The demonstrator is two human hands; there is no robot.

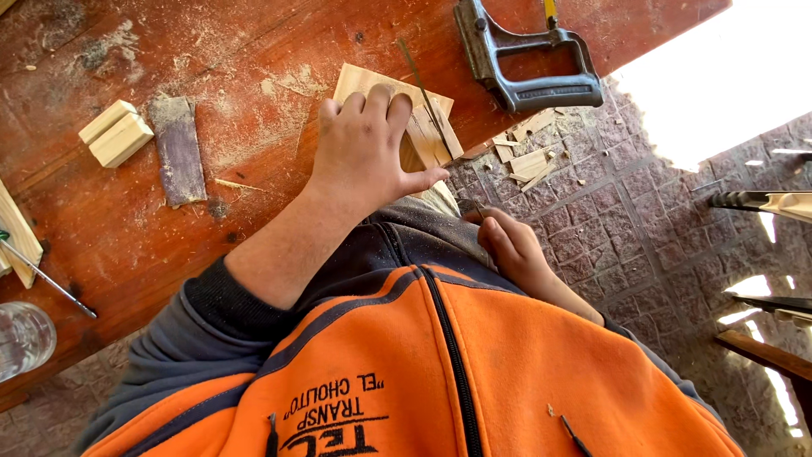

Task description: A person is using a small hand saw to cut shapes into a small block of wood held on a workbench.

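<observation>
Fingers (365,108) of the left hand (364,152) lay spread and pressed flat on a pale wooden piece (423,127) at the bench's (254,51) near edge, the thumb stretched out to the side along that edge. The piece was flat, square-cornered, light pine with a darker notch cut into it, and a thin dark line ran slantwise across its top. The right hand (512,250) hung below the bench edge, its fingers curled together around a slim dark tool (474,207); how tightly they pinched it could not be told.

Sawdust lay in dull drifts over the bench, a worn, red-stained plank surface with scratches. Toward its left end sat a small pine block (117,133) and, just beside it, a grey, dusty strip of sandpaper (178,151). A hand saw (529,55) with a dark grey handle rested at the far right corner, overhanging the edge. A clear glass jar (24,338) stood at the left edge.

Below the bench, pale offcuts (526,152) littered a floor (626,237) of rough, reddish cobbled paving, partly in hard sunlight.
</observation>
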